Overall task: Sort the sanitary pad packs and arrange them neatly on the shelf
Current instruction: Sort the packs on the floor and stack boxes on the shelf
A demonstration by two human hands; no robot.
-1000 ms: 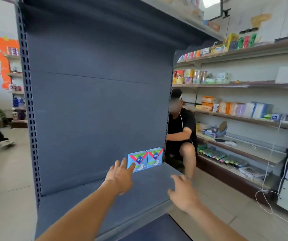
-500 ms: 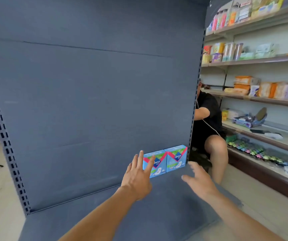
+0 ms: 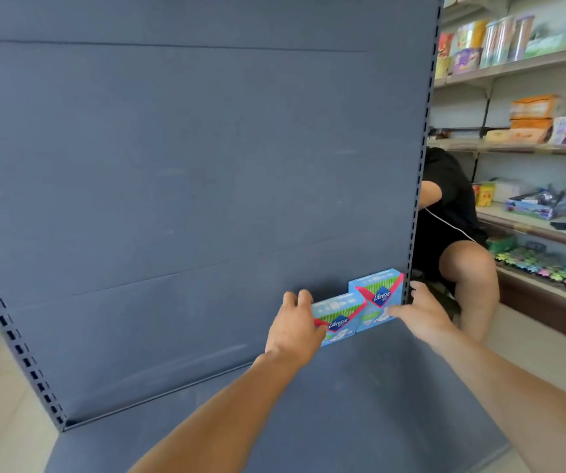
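Sanitary pad packs, two of them, stand side by side at the far right corner of the big grey-blue shelf, right against its flat back wall. The shelf board is smooth, dull metal, and the back wall is a wide flat sheet with faint lines across it. A thin post with small dark holes runs down its left edge. To the right, a person in black clothes sits low by other shelves full of boxes and jars.

The right pack is a boxy light blue pack with a pink stripe, green lines and a dark blue badge with white letters. The left pack looks just the same and touches it, but sits lower and nearer.

The left hand holds the left pack, fingers curled over its top and thumb on its front. The right hand has straight fingers that press on the right pack's front and side
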